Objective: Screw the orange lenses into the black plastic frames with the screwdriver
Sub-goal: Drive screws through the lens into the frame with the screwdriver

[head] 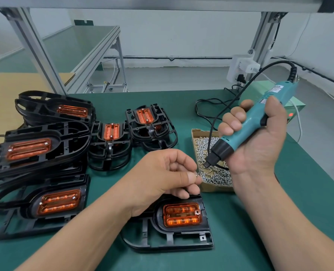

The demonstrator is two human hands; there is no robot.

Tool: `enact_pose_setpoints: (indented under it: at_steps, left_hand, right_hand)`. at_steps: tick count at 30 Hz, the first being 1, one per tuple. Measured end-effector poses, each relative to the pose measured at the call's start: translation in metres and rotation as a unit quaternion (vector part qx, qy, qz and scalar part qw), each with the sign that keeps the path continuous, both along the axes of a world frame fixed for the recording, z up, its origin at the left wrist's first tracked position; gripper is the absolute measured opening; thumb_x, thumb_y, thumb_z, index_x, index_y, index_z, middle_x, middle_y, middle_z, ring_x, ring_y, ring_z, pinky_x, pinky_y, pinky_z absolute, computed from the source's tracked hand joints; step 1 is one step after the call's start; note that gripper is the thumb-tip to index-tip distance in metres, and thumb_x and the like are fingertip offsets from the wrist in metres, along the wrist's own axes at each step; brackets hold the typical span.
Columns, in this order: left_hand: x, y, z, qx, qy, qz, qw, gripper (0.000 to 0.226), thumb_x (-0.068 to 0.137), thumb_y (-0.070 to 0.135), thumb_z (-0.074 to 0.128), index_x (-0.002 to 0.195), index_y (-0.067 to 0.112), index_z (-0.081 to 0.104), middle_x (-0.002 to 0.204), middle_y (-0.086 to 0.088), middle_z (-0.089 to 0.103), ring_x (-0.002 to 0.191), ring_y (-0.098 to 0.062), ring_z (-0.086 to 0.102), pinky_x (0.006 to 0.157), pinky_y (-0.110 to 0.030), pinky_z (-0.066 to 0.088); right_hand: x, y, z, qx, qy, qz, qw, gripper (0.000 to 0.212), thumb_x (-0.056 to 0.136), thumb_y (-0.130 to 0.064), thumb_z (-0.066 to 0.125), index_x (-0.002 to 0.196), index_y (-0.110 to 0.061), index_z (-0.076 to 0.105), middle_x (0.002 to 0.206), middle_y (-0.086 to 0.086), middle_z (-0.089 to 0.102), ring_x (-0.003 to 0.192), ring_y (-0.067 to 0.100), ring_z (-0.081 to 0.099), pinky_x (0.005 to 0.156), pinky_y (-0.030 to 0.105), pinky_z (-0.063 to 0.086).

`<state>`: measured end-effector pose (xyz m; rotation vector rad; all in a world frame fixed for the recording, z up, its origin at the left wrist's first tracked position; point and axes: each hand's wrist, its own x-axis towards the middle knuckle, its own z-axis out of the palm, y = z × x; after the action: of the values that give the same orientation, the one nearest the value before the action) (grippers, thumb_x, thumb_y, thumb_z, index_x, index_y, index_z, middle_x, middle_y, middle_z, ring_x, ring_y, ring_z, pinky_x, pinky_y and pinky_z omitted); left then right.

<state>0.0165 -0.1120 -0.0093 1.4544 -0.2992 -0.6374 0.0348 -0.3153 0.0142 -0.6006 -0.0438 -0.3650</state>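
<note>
Counter (pixel 260 222): green mat; stacks (pixel 35 149) at left.
Left grip (pixel 162 177): pinches screw (pixel 197 174), apparently loading the screwdriver (pixel 250 124) tip.
Right grip (pixel 260 137): clenched round screwdriver, above box (pixel 215 184).
Lens (pixel 182 215): seated in frame (pixel 172 241) below both hands, ready for driving.

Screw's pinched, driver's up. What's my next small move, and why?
Probably seat the screw pinched in the left hand onto the screwdriver bit: the tip hangs just beside it, and the corner hole of the near lens looks empty.
</note>
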Motion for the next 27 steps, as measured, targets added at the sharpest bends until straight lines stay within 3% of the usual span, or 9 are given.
enact_pose_setpoints:
  at_steps: [8,16,22,25,27]
  left_hand:
    - [-0.001,-0.002,-0.002,0.01,-0.041,0.038,0.998,0.018,0.091,-0.002,0.078,0.105,0.0,0.067,0.084,-0.014,0.077,0.078,-0.025,0.078,0.061,-0.022,0.058]
    - [-0.002,-0.003,-0.003,0.018,-0.057,0.046,0.997,0.017,0.091,0.0,0.079,0.103,0.003,0.069,0.09,-0.021,0.077,0.08,-0.027,0.079,0.06,-0.022,0.057]
    - [0.0,0.0,-0.003,-0.001,-0.02,0.011,1.0,0.018,0.095,0.009,0.078,0.112,0.006,0.072,0.102,-0.018,0.08,0.082,-0.024,0.079,0.061,-0.022,0.059]
    - [0.006,0.007,-0.002,0.014,-0.037,0.021,0.999,0.011,0.103,0.02,0.069,0.107,0.014,0.078,0.097,-0.011,0.079,0.068,-0.015,0.069,0.05,-0.021,0.052]
    - [0.011,0.013,0.001,0.063,-0.08,0.042,0.994,0.013,0.102,0.03,0.069,0.1,0.024,0.081,0.08,0.0,0.073,0.057,-0.009,0.053,0.045,-0.018,0.04]
  right_hand:
    - [0.001,0.005,-0.002,0.004,0.014,-0.017,1.0,0.038,0.105,-0.052,0.055,0.093,-0.016,0.056,0.075,0.001,0.046,0.06,0.014,0.045,0.055,0.027,0.042]
    - [0.002,0.006,-0.004,0.014,0.023,-0.02,0.999,0.039,0.105,-0.053,0.056,0.094,-0.015,0.054,0.076,0.001,0.045,0.061,0.015,0.044,0.055,0.027,0.042]
    - [0.002,0.005,-0.004,0.037,0.043,-0.008,0.998,0.04,0.103,-0.054,0.057,0.093,-0.016,0.054,0.077,0.001,0.045,0.06,0.014,0.043,0.053,0.027,0.041]
    - [0.002,0.005,-0.005,0.057,0.051,0.001,0.997,0.04,0.103,-0.053,0.057,0.092,-0.015,0.055,0.077,0.0,0.045,0.06,0.013,0.043,0.052,0.026,0.042]
    - [0.002,0.002,-0.005,0.067,0.053,0.003,0.996,0.04,0.102,-0.052,0.058,0.091,-0.015,0.055,0.076,0.0,0.046,0.059,0.013,0.044,0.051,0.025,0.042]
